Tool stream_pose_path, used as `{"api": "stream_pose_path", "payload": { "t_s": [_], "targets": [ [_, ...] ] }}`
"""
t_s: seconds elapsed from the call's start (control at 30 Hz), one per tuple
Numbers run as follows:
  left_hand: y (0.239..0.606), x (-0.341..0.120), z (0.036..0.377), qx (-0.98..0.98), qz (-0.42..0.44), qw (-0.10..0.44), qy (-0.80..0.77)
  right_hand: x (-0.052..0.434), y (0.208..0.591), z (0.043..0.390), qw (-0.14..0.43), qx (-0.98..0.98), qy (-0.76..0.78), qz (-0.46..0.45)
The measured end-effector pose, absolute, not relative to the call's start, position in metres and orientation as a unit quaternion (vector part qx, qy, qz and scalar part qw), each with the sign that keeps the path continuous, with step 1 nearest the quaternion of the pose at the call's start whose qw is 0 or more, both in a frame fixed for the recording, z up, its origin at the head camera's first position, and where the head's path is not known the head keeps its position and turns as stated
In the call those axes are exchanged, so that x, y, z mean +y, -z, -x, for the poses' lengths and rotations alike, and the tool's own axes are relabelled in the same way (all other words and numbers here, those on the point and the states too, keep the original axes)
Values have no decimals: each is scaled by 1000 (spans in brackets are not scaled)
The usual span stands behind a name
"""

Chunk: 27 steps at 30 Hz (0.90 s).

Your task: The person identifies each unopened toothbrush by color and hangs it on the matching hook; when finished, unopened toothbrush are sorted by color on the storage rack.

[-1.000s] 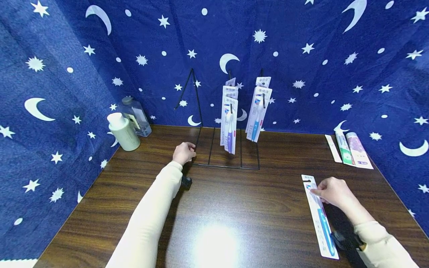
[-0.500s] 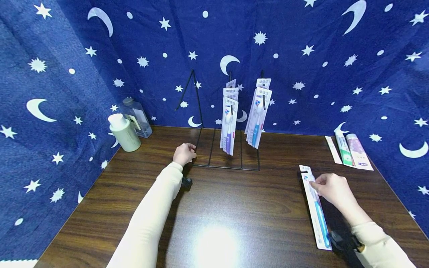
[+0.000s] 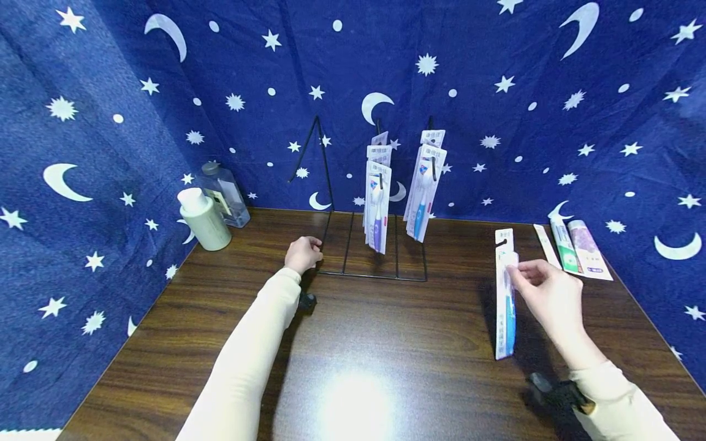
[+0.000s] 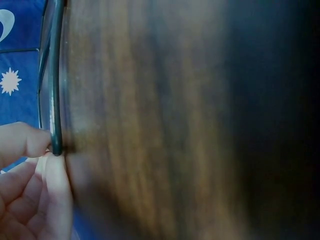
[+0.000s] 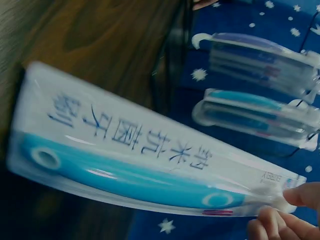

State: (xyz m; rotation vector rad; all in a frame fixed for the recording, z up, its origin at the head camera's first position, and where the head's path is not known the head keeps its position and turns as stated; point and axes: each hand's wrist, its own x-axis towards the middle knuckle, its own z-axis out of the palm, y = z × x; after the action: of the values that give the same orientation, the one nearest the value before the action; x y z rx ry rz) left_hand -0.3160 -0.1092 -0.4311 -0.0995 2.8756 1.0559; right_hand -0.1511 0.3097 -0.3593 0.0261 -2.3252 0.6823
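Note:
My right hand (image 3: 551,297) pinches a packaged blue toothbrush (image 3: 504,300) near its head end. The pack hangs upright over the right side of the table, its hooked slot at the top. In the right wrist view the toothbrush pack (image 5: 120,145) slants across, thumb and fingers at its narrow end. My left hand (image 3: 303,254) pinches the front left corner of a black wire display rack (image 3: 358,274); the left wrist view shows the wire (image 4: 55,100) between thumb and finger. Purple toothbrush packs (image 3: 378,211) hang on the middle hook, blue toothbrush packs (image 3: 425,196) on the right one.
The rack's left hook (image 3: 302,150) carries nothing. A white-capped bottle (image 3: 205,220) and a clear grey bottle (image 3: 225,193) stand at the back left. Two toothpaste tubes (image 3: 590,248) and a slim white pack (image 3: 547,246) lie at the back right. A starry blue cloth (image 3: 265,73) hangs behind.
My right hand has raised the toothbrush pack off the table and moved it away from me, turning it more upright. The left hand stays at the rack. The hanging packs have swung slightly.

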Motion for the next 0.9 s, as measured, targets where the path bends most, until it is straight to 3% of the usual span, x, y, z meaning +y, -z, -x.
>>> {"api": "stream_pose_path", "payload": {
  "t_s": [0.57,0.9],
  "targets": [
    [436,-110,317,937,29,37,-346,222,316,181,437,-821,-362,-67],
    [434,-109,317,938,36,32,-343,195,302,201,451,-799,-385,-97]
  ]
}}
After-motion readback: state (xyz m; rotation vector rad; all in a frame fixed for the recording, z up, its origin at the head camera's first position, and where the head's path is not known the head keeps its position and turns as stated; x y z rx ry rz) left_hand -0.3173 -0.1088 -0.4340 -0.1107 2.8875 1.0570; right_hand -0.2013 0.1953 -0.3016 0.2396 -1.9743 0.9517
